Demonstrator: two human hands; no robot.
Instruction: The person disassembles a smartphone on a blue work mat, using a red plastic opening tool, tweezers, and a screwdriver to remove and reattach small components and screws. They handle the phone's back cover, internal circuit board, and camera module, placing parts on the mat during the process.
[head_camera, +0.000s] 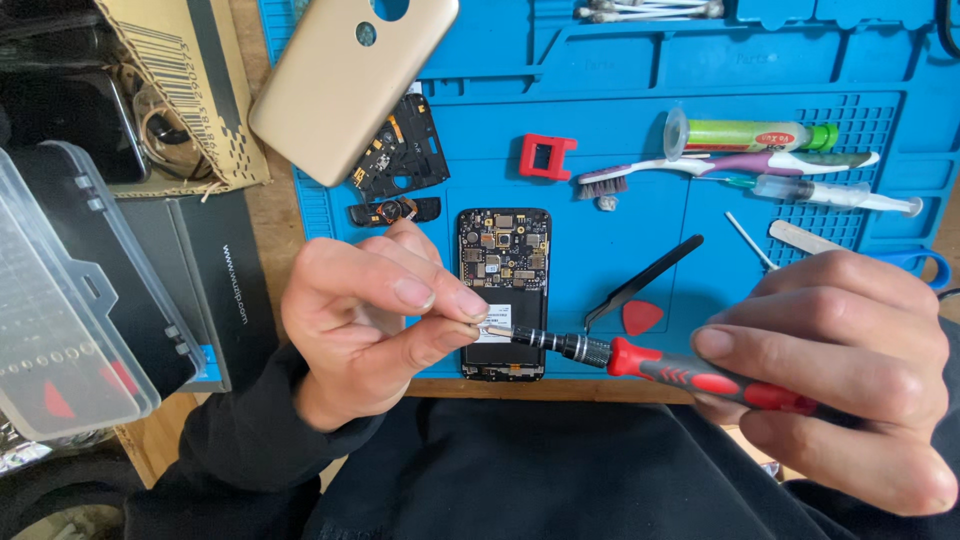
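The right hand (840, 380) is closed around the red-and-black ribbed handle of a precision screwdriver (660, 365), whose long axis runs nearly level, the knurled black metal shaft pointing toward the left hand (370, 320). That hand pinches the small silvery bit (497, 331) at the driver's tip between thumb and forefinger. Both hover over the near edge of a blue silicone repair mat (620, 90), moulded with ridges and shallow trays, just above an opened smartphone (504, 260) lying upright with its circuit board bare. Near the mat's far left corner lie a smooth gold back cover (340, 80) and a black plastic inner frame (400, 150). Right of the phone sit black tweezers (650, 275), a red triangular pick (642, 316) and a bristled toothbrush (690, 168).
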